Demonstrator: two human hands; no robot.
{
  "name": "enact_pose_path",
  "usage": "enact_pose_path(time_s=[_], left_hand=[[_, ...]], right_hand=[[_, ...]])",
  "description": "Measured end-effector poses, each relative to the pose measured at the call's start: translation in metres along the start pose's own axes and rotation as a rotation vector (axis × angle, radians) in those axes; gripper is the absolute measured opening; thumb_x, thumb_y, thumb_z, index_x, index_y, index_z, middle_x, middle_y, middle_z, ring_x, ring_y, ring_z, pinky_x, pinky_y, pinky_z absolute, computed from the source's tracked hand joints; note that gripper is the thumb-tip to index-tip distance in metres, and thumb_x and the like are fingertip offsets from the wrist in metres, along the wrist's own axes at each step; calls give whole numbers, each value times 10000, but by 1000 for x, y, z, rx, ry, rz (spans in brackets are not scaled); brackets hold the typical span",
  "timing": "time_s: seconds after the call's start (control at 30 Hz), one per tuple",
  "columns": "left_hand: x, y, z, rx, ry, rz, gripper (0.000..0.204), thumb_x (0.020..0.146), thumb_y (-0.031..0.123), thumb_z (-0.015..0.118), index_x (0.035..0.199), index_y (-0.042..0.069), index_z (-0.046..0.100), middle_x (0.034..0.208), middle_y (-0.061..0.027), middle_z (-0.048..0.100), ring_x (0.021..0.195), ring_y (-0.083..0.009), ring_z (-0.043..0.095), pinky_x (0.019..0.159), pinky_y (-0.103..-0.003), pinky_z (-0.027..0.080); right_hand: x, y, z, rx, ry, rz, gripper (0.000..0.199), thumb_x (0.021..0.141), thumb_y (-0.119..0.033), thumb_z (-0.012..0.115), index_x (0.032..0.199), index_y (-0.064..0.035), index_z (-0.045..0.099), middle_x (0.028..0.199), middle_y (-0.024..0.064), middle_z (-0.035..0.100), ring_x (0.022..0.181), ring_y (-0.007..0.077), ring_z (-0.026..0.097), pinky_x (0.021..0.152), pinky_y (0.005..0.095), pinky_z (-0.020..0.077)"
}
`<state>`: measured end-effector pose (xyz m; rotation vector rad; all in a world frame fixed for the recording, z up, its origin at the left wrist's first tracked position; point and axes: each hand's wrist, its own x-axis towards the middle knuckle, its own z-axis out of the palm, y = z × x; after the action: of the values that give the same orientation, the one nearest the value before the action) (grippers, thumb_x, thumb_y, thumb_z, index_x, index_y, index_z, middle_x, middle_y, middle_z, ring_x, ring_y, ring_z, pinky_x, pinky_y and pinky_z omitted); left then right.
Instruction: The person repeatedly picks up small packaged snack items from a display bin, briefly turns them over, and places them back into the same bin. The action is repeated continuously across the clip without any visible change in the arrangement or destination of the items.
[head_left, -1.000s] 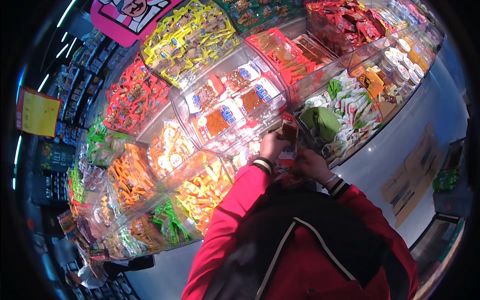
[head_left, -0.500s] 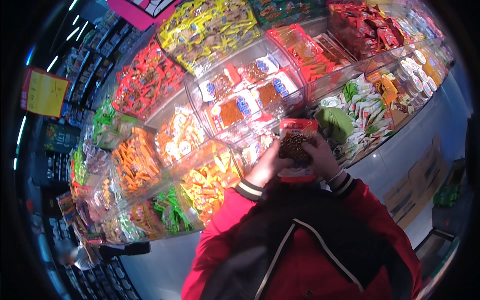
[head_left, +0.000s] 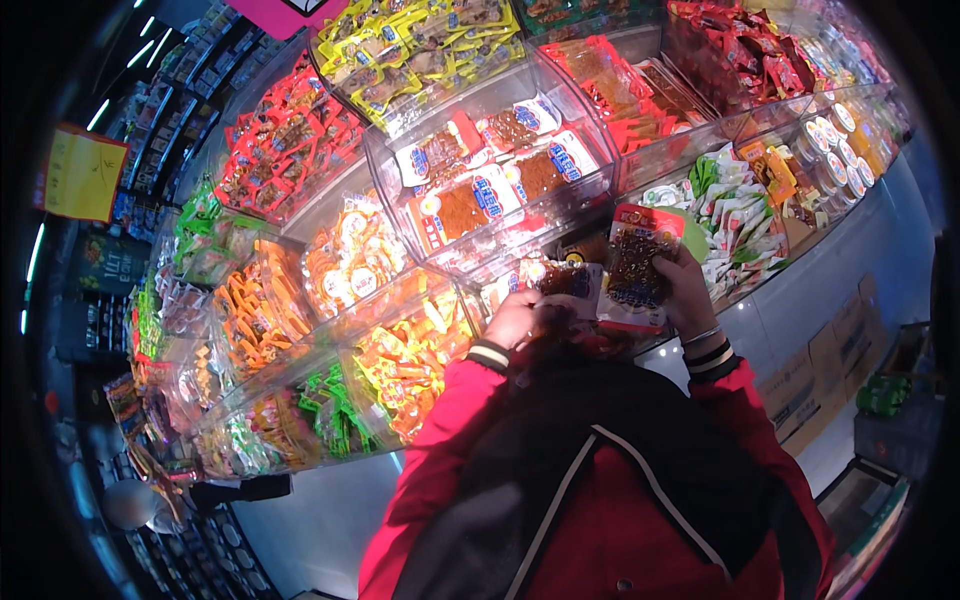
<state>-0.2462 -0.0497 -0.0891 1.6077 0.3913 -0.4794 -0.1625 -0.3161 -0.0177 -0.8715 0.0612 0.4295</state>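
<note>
My right hand (head_left: pixel 684 290) grips a flat snack packet (head_left: pixel 643 262) by its right edge. This packet has a see-through middle showing brown food and a red-and-white border, and it is held upright over the front bins. Lower left of it, my left hand (head_left: pixel 514 318) is closed at the near corner of a second, similar packet (head_left: pixel 568 279), which lies sideways over the front bin. Some of the left fingers are in shadow. More packets of this kind (head_left: pixel 465 212) lie face up in the clear bin beyond.
Clear-walled bins hold yellow packets (head_left: pixel 415 55), red packets (head_left: pixel 290 140), orange packets (head_left: pixel 262 295) and small tubs (head_left: pixel 838 150). A rounded green thing (head_left: pixel 694 240) is partly hidden behind the right-hand packet. Cardboard boxes (head_left: pixel 815 375) stand low at the right. Another person (head_left: pixel 140 507) is at the far lower left.
Both hands were together on one packet. Now the right hand has carried it up and to the right, while the left hand has moved left and down to another packet.
</note>
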Motion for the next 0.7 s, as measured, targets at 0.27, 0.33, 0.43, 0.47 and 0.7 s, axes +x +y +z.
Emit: enact_pose_path(time_s=[0.27,0.33,0.43,0.47,0.7], left_hand=[[-56,110,-20,-667,98,451,206,872,66,535,1049,-28,581,988,-90,633,883,-143,600,798,-260,474],[-55,120,-15,-679,159,495,210,873,76,540,1054,-17,589,987,-78,634,887,-129,591,815,-263,459],[-55,120,-7,-628,326,556,175,855,76,577,1008,-7,596,942,-60,642,855,-112,591,770,-247,470],[-61,124,-3,-599,403,632,155,844,60,589,984,-7,599,921,-67,640,832,-112,593,756,-242,474],[-69,118,-9,-539,579,699,115,844,40,579,946,13,534,889,-63,611,788,-111,580,716,-239,480]], right_hand=[[25,4,36,-287,-116,-52,255,823,3,499,1077,2,523,983,81,593,877,151,580,779,277,482],[32,18,60,-336,-235,-87,244,828,-28,522,1071,-16,527,969,62,590,878,121,563,766,266,473],[28,36,104,-263,-406,-44,246,853,-35,486,1097,-34,518,977,21,583,884,108,552,784,252,451],[26,38,114,-298,-381,-63,240,855,-38,485,1093,-33,519,971,18,579,877,105,547,781,250,447],[6,44,132,-496,-389,-182,260,861,-137,534,1089,-24,482,938,36,559,870,96,507,769,266,427]])
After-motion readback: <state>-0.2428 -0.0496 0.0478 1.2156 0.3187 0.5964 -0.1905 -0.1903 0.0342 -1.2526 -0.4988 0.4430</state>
